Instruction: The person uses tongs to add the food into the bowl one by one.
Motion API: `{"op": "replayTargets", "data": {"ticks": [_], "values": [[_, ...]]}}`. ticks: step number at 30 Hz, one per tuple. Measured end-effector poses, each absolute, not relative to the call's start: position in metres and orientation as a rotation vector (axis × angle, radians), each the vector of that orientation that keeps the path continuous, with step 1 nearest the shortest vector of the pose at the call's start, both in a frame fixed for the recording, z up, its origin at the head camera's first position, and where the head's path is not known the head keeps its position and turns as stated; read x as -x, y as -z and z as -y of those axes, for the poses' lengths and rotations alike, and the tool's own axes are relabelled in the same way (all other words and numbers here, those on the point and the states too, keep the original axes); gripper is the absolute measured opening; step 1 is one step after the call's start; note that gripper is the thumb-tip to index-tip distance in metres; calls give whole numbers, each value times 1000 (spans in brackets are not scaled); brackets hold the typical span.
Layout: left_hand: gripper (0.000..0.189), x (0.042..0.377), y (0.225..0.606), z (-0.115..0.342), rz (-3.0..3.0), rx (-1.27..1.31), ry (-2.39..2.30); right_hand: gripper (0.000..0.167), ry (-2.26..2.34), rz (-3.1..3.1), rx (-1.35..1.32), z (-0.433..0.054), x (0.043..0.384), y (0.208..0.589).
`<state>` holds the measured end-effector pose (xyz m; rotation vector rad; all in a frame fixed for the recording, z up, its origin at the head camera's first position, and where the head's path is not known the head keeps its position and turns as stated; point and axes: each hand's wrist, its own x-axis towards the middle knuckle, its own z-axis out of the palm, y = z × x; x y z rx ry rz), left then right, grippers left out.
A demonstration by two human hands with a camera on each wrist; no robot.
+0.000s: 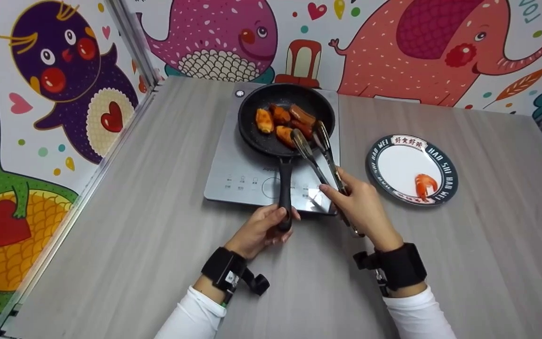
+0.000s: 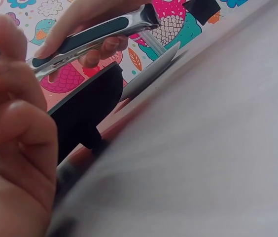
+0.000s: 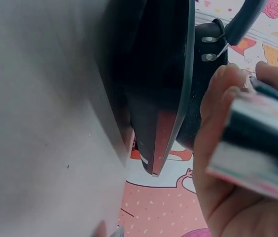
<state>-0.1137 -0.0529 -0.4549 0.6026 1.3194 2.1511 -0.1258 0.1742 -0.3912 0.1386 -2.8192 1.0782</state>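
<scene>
My left hand [image 1: 257,233] grips the black handle [image 1: 285,186] of a frying pan [image 1: 294,93]. In the pan lie pieces of browned food that look like chicken wings [image 1: 264,121] and reddish sausage pieces [image 1: 303,114]. My right hand [image 1: 367,207] holds metal tongs [image 1: 331,156] with dark grip inlays, also seen in the left wrist view [image 2: 97,37]. The tong tips stand apart at the pan's right side, one by the lower wing [image 1: 284,135], the other by a sausage piece. Whether they touch food, I cannot tell.
Under the pan is a silver induction cooker [image 1: 226,174] on a grey wood-grain table [image 1: 148,188]. To its right stands a dark-rimmed white plate [image 1: 395,165] with an orange shrimp [image 1: 425,184] on it. Cartoon-printed walls [image 1: 308,52] border the table at the back and left.
</scene>
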Motion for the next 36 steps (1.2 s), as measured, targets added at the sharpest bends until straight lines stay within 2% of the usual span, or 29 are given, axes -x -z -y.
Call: {"op": "replayTargets", "data": {"ticks": [13,22,36], "values": [[42,113,455,53,-1341,-614,-2122,78,-1168,2855,-73,-176,128,395],[42,114,455,53,-1323,-601,-2129,54,-1313,2880,-130,-177,128,395],[42,113,455,55,-1306,-580,-2139,38,-1775,2811,-168,-178,128,391]]}}
